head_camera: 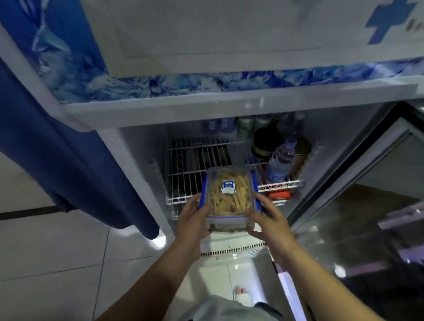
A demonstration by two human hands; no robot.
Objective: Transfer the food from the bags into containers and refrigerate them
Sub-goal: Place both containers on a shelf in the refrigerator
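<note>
Holding lidded container (229, 198) between 2 hands, left hand (193, 219), right hand (271, 222), fingers (259, 198) curled round its sides

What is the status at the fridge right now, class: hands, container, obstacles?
Left hand and right hand grip the lidded container of pale strips. Held at the wire shelf front edge. Water bottle stands right; left side open.

A home kitchen corner, or perhaps a small shop; a glass-door fridge (233, 107) stands open on white floor tiles (41, 262). Bottles (279, 159) and jars crowd its wire shelves (193, 164).
</note>
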